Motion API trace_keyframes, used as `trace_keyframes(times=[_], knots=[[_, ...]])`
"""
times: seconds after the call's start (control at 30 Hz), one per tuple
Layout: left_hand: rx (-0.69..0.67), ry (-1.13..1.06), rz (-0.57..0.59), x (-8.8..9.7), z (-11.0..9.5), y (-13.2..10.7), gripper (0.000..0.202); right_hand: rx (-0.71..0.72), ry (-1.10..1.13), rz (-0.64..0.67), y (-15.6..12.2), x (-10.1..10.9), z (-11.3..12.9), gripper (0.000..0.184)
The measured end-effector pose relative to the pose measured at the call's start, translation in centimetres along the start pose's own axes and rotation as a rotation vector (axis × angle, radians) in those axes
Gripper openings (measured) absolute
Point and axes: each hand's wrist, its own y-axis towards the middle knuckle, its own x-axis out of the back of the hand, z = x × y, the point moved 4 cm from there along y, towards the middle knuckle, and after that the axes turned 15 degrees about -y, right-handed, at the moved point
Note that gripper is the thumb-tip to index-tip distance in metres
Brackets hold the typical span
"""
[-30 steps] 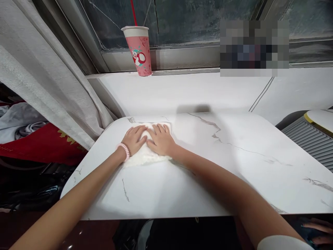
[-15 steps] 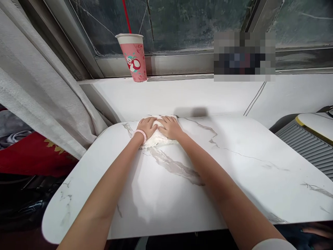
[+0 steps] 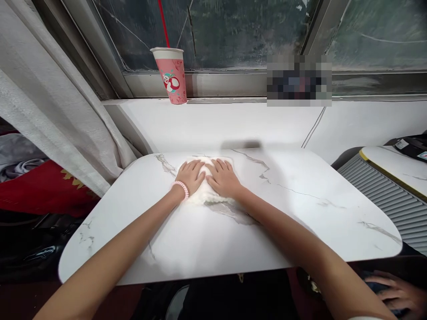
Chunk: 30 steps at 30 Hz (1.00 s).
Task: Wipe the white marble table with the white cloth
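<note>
A white cloth [image 3: 204, 195] lies flat on the white marble table [image 3: 300, 213], near its far edge. My left hand [image 3: 191, 176] presses on the cloth's left part with fingers stretched out flat; a pink coil band sits on that wrist. My right hand [image 3: 224, 179] lies flat on the cloth's right part, fingers spread, touching the left hand. Most of the cloth is hidden under both hands.
A pink paper cup [image 3: 171, 74] with a red straw stands on the window sill behind the table. A grey curtain [image 3: 50, 98] hangs at the left over red fabric [image 3: 43, 191]. A second table [image 3: 396, 166] and a ribbed grey panel stand at the right. Another person's hand [image 3: 393, 295] shows at the bottom right.
Both hands first slid the cloth away towards the table's far edge, then drew it back a little towards me. The fingers stayed flat on it throughout.
</note>
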Motion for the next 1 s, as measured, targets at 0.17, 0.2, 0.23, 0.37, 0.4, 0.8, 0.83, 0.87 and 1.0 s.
trace_keyframes(times=[0.17,0.2,0.23,0.37,0.4,0.8,0.83,0.87,1.0], knots=[[-0.057,0.013,-0.056,-0.1,-3.7,-7.0,0.048,0.091,0.026,-0.064,-6.5,2.1,1.7,0.051],[-0.083,0.019,-0.067,-0.2,-4.6,-8.4,0.048,0.110,0.032,-0.070,-7.9,2.6,2.0,0.052],[-0.109,0.026,-0.080,-0.2,-5.5,-9.8,0.049,0.135,0.039,-0.071,-9.3,3.0,2.3,0.053],[-0.188,0.033,-0.093,-0.7,-9.0,-13.2,0.048,0.193,0.046,-0.055,-13.9,4.8,2.2,0.057],[-0.207,0.024,-0.086,-0.9,-9.8,-13.4,0.048,0.191,0.043,-0.051,-14.6,5.1,1.8,0.057],[-0.170,-0.113,0.089,-4.7,-13.6,-5.0,0.051,0.065,0.023,-0.081,-13.6,4.2,-6.6,0.051],[-0.157,-0.120,0.085,-4.7,-13.1,-4.0,0.049,0.056,0.019,-0.082,-12.6,3.8,-7.0,0.050],[-0.142,-0.125,0.082,-4.7,-12.4,-2.9,0.048,0.052,0.015,-0.077,-11.5,3.3,-7.4,0.049],[-0.091,-0.128,0.064,-4.4,-8.9,2.1,0.044,0.042,0.000,-0.054,-5.9,1.1,-8.9,0.049]])
